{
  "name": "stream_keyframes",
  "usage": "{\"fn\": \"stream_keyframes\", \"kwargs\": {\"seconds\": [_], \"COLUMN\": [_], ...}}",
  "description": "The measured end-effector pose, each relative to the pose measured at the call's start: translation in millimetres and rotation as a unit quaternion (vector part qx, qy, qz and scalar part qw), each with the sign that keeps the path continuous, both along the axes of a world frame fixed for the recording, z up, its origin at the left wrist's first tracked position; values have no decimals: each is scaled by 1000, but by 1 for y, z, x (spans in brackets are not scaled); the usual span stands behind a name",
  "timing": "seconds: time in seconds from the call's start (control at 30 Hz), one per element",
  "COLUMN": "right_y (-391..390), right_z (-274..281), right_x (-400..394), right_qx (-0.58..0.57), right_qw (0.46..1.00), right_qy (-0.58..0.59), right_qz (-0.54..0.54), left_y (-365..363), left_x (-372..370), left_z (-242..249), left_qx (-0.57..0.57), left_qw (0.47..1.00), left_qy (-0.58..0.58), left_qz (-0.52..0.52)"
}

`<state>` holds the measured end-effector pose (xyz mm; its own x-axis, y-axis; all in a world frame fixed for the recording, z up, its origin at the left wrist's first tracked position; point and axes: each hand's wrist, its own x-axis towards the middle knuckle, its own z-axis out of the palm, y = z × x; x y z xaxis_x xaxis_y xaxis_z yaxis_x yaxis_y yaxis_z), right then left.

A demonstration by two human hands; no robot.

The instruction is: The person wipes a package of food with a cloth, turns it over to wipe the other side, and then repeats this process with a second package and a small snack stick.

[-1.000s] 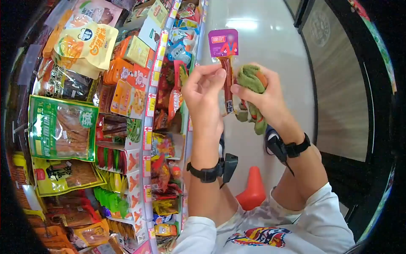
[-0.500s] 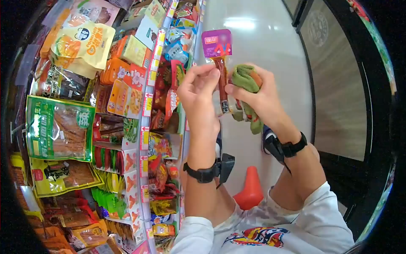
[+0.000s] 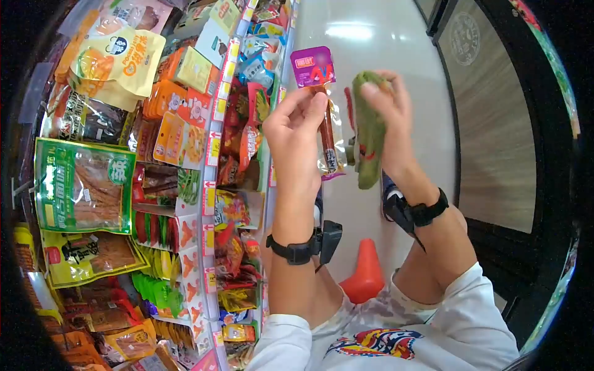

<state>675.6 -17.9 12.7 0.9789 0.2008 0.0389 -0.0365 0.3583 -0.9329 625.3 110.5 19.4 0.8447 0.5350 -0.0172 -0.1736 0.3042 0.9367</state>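
Note:
My left hand [image 3: 296,127] pinches a slim clear snack packet [image 3: 328,139] between thumb and fingers, near its upper part. The packet has a purple printed top, a long reddish-brown stick inside and a small dark label low down. To its right, my right hand [image 3: 396,120] is closed on a folded green cloth [image 3: 370,145] with red and orange patches. The cloth hangs lengthwise beside the packet, with a narrow gap between them. My right fingers are slightly blurred by motion.
On the left, shelves hold several snack bags, including a green-edged bag [image 3: 86,185] and a cream pouch [image 3: 117,59]. Price tags line the shelf edge [image 3: 212,148]. A red stool or cone-like object [image 3: 366,272] stands between my legs. A dark-framed panel [image 3: 489,123] is at right.
My right hand has drawn the cloth away from the packet, and the cloth now hangs longer and more upright. The packet stays in my left hand, its front turned more into view.

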Motion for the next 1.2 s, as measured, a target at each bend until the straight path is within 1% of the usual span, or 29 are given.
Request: {"fn": "stream_keyframes", "kwargs": {"seconds": [0.03, 0.07, 0.1, 0.13, 0.2, 0.23, 0.27, 0.3, 0.37, 0.43, 0.5, 0.53, 0.57, 0.6, 0.63, 0.67, 0.7, 0.77, 0.8, 0.87, 0.9, 0.97, 1.0, 1.07, 1.2], "right_y": [-1, -2, -4, -6, -15, -18, -20, -21, -25, -21, -20, -20, -20, -19, -18, -17, -19, -28, -30, -32, -32, -32, -33, -34, -25], "right_z": [0, -2, -8, -12, -18, -21, -25, -28, -33, -28, -29, -33, -35, -28, -16, -10, -10, -15, -18, -22, -22, -20, -17, -7, -2], "right_x": [3, 7, 12, 17, 27, 33, 37, 38, 39, 35, 34, 35, 36, 33, 28, 25, 26, 28, 29, 34, 34, 35, 34, 29, 19], "right_qx": [81, 80, 133, 186, 195, 204, 212, 212, 222, 212, 200, 204, 206, 206, 225, 244, 244, 361, 363, 349, 349, 232, 231, 96, 62], "right_qw": [994, 994, 985, 971, 965, 953, 938, 937, 919, 924, 929, 945, 955, 956, 954, 951, 951, 899, 897, 895, 895, 944, 944, 977, 986], "right_qy": [62, 63, 89, 114, 138, 195, 252, 253, 312, 308, 302, 255, 206, 205, 187, 170, 170, 199, 201, 223, 223, 120, 120, 54, 47], "right_qz": [-35, -36, -67, -99, -105, -108, -111, -112, -89, -80, -69, -10, 49, 49, 65, 82, 83, 150, 151, 164, 165, 202, 201, 184, 145], "left_y": [0, 2, 2, 3, 3, 3, 3, 2, -3, -8, -11, -12, -14, -15, -16, -17, -16, -13, -12, -10, -10, -12, -12, -13, -13], "left_x": [0, 1, 1, 1, 1, 0, -1, -1, -2, -3, 0, 1, 2, 3, 3, 2, 3, 3, 3, 5, 4, 3, 2, 1, 1], "left_z": [-2, -6, -8, -10, -11, -10, -8, -5, -1, 2, -3, -5, -6, -7, -7, -8, -10, -15, -18, -20, -19, -13, -12, -10, -11], "left_qx": [-1, 27, 55, 54, 53, 53, 32, 13, 29, 44, 62, 82, 115, 115, 138, 162, 163, 199, 201, 249, 249, 264, 263, 319, 321], "left_qw": [1000, 1000, 998, 998, 998, 998, 999, 999, 998, 994, 991, 988, 985, 985, 984, 983, 983, 977, 976, 965, 965, 961, 961, 945, 944], "left_qy": [1, 3, 6, 6, 20, 21, 24, 27, 25, 24, 36, 49, 56, 55, 53, 53, 53, 65, 68, 77, 77, 79, 79, 69, 73], "left_qz": [0, 2, 5, 5, 12, 12, -12, -36, -57, -96, -109, -119, -117, -117, -95, -72, -71, -39, -38, -17, -16, -13, -14, 7, 4]}}
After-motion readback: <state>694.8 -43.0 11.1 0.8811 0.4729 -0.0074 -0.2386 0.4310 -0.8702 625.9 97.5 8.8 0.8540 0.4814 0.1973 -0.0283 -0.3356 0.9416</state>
